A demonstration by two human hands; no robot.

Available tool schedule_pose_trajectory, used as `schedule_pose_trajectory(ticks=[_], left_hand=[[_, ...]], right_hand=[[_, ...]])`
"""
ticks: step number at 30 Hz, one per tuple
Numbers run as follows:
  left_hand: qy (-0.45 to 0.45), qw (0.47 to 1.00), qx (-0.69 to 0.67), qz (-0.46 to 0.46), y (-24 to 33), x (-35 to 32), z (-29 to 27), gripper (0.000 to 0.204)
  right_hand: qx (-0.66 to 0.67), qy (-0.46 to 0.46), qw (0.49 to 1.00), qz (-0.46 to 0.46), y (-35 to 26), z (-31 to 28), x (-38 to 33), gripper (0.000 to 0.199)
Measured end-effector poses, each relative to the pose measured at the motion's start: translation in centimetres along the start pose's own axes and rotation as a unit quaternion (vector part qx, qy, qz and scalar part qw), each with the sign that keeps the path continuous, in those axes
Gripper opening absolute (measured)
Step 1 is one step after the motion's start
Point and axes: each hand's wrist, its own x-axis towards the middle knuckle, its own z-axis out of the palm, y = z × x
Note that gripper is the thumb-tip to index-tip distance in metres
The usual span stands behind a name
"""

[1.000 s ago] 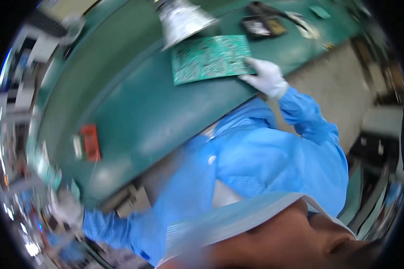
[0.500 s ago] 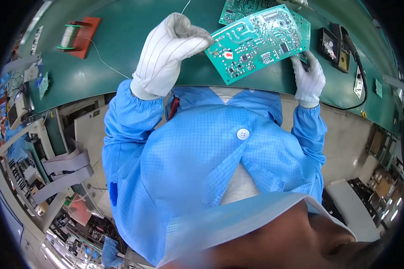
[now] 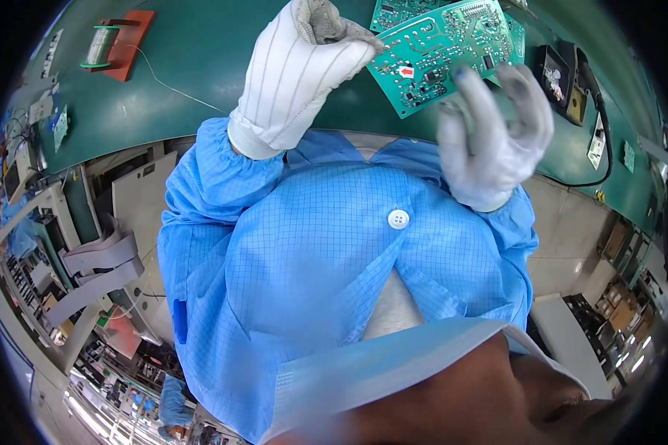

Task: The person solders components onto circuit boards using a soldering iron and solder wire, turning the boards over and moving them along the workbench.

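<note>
My left hand [image 3: 315, 67], in a white striped glove, is closed at the left corner of a green circuit board [image 3: 441, 41] and grips it there. The board is tilted above the bench, its soldered side facing me, with a small red arrow sticker [image 3: 406, 72] near its left end. My right hand [image 3: 493, 137], also gloved, is off the board and nearer to my body. Its fingers are spread and slightly blurred, and nothing shows between them. Thin solder wire [image 3: 167, 87] runs from a spool [image 3: 100, 46] to behind my left wrist.
The spool sits on a red stand [image 3: 132, 44] on the green bench [image 3: 200, 41]. Another circuit board [image 3: 401, 13] lies behind the held one. To the right are a black holder with a tray [image 3: 555, 74], a black cable [image 3: 605, 141] and a small board [image 3: 629, 156].
My right hand has let go of the board's lower right edge and come back toward me, fingers spreading. My left hand and the board appear farther up and right in the view.
</note>
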Motion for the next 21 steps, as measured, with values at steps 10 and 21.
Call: schedule_pose_trajectory(ticks=[10,21], left_hand=[[0.057,0.929,0.289,0.226,-1.6,-0.8,-2.7,0.022],[0.441,0.87,0.022,0.221,2.0,-5.0,-35.0,0.019]], right_hand=[[0.047,0.037,0.997,0.038,-2.2,1.8,0.7,0.026],[-0.009,-0.032,0.999,-0.005,1.7,3.3,-3.1,0.022]])
